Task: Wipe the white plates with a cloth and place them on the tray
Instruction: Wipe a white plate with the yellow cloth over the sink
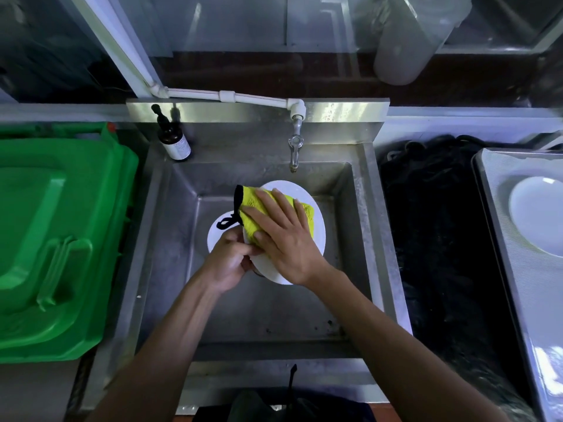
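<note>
Over the steel sink (pixel 170 239) I hold a white plate (pixel 316 226) tilted, its left edge gripped by my left hand (pixel 231 260). My right hand (pixel 283 236) lies flat with straight fingers on a yellow cloth (pixel 253 205) with black trim, pressing it onto the plate's face. A second white plate (pixel 214 236) lies below in the basin, partly hidden by my hands. One more white plate (pixel 536 214) sits on the grey tray (pixel 499 239) at the far right.
A tap (pixel 295 147) hangs over the basin's back edge, fed by a white pipe (pixel 231 96). A dark pump bottle (pixel 175 141) stands at the sink's back left corner. A green bin lid (pixel 54 239) is to the left. Black netting (pixel 432 239) lies between sink and tray.
</note>
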`<state>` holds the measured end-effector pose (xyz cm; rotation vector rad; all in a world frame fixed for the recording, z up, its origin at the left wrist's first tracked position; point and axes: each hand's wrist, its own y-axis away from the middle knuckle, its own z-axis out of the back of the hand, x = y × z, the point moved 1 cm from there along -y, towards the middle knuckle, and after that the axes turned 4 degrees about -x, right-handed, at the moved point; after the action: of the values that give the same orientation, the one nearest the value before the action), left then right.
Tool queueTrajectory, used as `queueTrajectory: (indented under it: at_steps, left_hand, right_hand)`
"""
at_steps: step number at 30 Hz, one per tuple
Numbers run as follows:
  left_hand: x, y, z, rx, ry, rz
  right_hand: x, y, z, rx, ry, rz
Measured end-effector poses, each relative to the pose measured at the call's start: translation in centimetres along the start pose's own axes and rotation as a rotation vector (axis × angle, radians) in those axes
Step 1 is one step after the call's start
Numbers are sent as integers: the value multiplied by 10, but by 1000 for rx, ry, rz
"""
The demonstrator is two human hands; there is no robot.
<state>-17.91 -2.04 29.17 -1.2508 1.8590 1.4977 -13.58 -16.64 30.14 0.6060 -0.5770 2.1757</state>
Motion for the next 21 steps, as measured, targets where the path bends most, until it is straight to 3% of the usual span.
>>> queueTrajectory:
  at_steps: [11, 21]
  left_hand:
    - [-1, -1, 1, -18, 21, -14]
    - [7, 11, -1, -36, 72, -36]
  right_hand:
    - [-15, -28, 4, -34, 51, -96]
    - [-47, -37, 17, -48, -83, -376]
